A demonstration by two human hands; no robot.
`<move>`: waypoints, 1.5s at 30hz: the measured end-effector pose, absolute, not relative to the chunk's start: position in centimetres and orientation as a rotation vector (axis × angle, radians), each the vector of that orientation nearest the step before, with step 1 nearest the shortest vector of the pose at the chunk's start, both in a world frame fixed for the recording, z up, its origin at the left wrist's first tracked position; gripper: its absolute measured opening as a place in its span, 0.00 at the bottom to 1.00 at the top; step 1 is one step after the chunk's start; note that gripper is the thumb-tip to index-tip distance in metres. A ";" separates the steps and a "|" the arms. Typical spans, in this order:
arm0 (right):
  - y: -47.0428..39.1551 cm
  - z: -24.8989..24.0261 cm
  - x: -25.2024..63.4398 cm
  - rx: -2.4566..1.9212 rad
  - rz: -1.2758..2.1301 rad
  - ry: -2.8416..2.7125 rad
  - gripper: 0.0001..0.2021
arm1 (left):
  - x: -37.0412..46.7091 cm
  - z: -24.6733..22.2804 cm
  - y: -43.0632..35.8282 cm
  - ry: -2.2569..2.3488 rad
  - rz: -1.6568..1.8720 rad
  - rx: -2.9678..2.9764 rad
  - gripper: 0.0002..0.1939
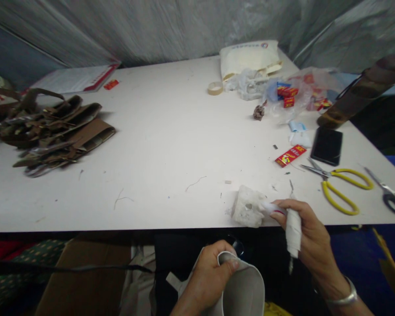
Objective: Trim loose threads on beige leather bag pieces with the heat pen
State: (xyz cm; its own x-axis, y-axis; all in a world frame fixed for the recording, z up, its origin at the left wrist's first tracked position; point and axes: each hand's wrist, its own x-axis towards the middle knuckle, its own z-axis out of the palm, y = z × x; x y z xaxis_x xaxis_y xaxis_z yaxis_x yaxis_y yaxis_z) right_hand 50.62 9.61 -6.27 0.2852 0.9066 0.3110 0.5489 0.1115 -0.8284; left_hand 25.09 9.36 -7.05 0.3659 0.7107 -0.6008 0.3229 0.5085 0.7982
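At the bottom centre, below the table's front edge, my left hand (213, 273) is closed on the rim of a pale grey bag-like piece (245, 287), with its opening facing up. My right hand (304, 224), at the table's front edge, pinches a small whitish tube (272, 208) between thumb and fingers. Across the same hand lies a tool wrapped in white (293, 232), with a thin metal tip at each end. The tube's far end meets a translucent, crusted white block (248, 206) on the table (151, 153).
Yellow-handled scissors (342, 188), black-handled scissors (393, 195), a phone (327, 146) and a red packet (290, 156) lie right. Behind are plastic bags, a tape roll (215, 88) and a dark bottle (362, 92). Brown pieces (62, 131) are piled left.
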 end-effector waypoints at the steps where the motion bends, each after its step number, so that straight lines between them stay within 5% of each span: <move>1: 9.9 -6.8 50.7 -1.557 0.479 -1.333 0.09 | 25.1 -7.1 9.3 1.223 0.320 1.073 0.03; 18: 11.3 -10.0 52.3 -1.588 0.484 -1.569 0.12 | 24.9 -6.2 8.8 1.231 0.304 1.132 0.05; 28: 9.0 -7.1 51.4 -1.497 0.246 -1.417 0.15 | 25.1 -5.4 8.4 1.277 0.314 1.126 0.06; 45: 6.4 -5.6 47.9 -1.535 0.394 -1.348 0.16 | 25.3 -4.5 7.8 1.271 0.287 1.235 0.07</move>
State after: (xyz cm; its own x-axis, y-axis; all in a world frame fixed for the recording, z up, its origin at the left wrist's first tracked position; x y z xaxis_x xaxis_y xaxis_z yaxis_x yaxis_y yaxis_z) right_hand 47.93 6.44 -5.64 0.3220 0.8765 0.3578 0.5463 0.1366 -0.8264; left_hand 25.26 7.81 -4.51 0.3563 0.7513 -0.5555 0.4395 0.3899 0.8092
